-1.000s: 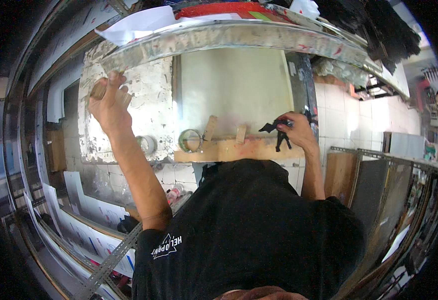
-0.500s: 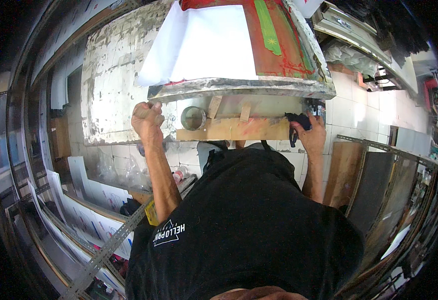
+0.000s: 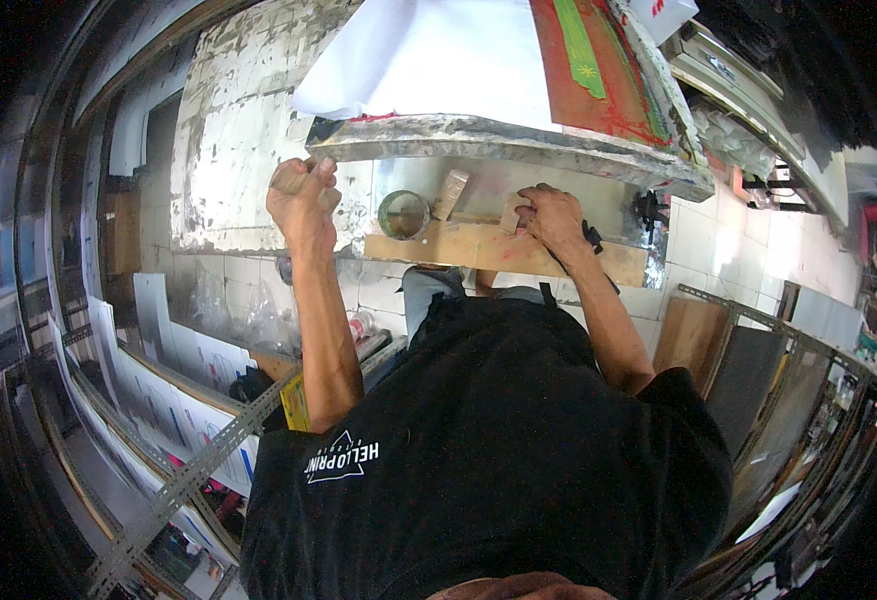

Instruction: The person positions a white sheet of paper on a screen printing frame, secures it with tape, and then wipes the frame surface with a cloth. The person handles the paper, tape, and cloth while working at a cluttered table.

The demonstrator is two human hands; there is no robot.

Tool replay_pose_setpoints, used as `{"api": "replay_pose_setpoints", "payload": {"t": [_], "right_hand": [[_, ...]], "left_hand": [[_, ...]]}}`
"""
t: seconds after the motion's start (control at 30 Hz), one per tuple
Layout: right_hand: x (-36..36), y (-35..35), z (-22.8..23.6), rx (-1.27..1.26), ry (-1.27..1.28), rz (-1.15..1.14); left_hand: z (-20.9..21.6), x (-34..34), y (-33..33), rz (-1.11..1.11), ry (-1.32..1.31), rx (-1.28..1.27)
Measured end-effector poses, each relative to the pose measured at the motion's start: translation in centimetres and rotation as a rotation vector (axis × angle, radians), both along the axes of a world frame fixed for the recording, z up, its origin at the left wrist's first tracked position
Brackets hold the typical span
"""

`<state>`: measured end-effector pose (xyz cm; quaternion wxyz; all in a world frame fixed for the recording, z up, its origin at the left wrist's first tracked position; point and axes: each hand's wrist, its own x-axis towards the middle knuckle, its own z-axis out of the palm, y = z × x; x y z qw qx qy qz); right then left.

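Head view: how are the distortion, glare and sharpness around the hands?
Head view: strong fisheye bending with a black rim; the left hand and right hand are fairly sharp; the metal table edge gleams; the white sheet is nearly washed out.

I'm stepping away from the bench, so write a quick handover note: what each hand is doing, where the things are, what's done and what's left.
Left hand: closed in a fist at the left corner of the metal-edged frame; whether it holds anything cannot be told.
Right hand: fingers on a small wooden block on the wooden plank under the frame.
A round tin and a second wooden block sit on the plank between the hands.
A white sheet lies on the frame.
Done and left: cannot be judged from this view.
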<state>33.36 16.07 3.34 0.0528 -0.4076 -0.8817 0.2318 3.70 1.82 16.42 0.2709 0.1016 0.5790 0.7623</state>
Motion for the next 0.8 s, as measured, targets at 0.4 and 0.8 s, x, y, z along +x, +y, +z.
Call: {"api": "replay_pose_setpoints", "payload": {"t": [0.4, 0.8], "right_hand": [[-3.5, 0.3, 0.0, 0.064, -0.223, 0.063], [-8.2, 2.0, 3.1, -0.478, -0.218, 0.063]], "left_hand": [[-1.2, -0.2, -0.6, 0.009, -0.007, -0.009], [-0.7, 0.1, -0.3, 0.028, -0.027, -0.007]]}}
